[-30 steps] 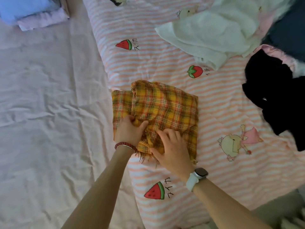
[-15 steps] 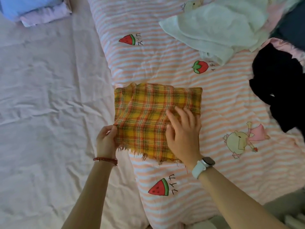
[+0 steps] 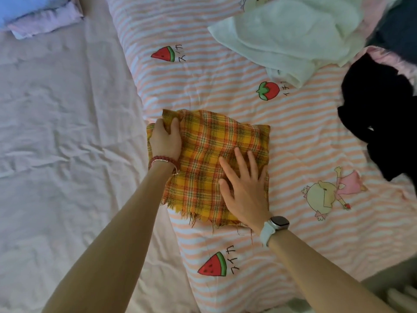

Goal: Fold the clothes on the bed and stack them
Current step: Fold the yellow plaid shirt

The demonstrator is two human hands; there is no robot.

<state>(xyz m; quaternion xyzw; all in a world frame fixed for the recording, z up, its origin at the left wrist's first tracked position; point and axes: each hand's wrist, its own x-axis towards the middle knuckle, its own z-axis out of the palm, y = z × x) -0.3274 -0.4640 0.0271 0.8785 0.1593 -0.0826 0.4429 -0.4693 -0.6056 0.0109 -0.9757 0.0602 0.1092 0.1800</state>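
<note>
A pale, wrinkled bedsheet (image 3: 56, 154) fills the left side of the view, and a pink-and-white striped quilt (image 3: 304, 154) printed with watermelons, a strawberry and a cartoon figure covers the right; both run past the frame edges. At the far right a heap of white clothes (image 3: 288, 35) is cut off by the top edge, with a dark blue item behind it too cropped to identify, and a black garment (image 3: 383, 114) is crumpled into a shape that cannot be read and runs off the right edge. In the far left corner a folded stack (image 3: 38, 16), blue on lilac, is only partly in view. On the left part of the quilt, near its edge with the sheet, lies the yellow plaid cloth (image 3: 209, 159), folded into a rough square with no clear long axis; its frayed edge faces the near side and its far-left corner is lifted and bunched. The left hand (image 3: 165, 141), a red bead bracelet (image 3: 163, 161) at the wrist, curls its fingers round that raised corner, hiding part of the cloth's left edge. The right hand (image 3: 243, 188), a white-strapped watch (image 3: 274, 225) on the wrist, lies flat with fingers spread and straight, pressing the cloth's near right part and covering its corner there.
</note>
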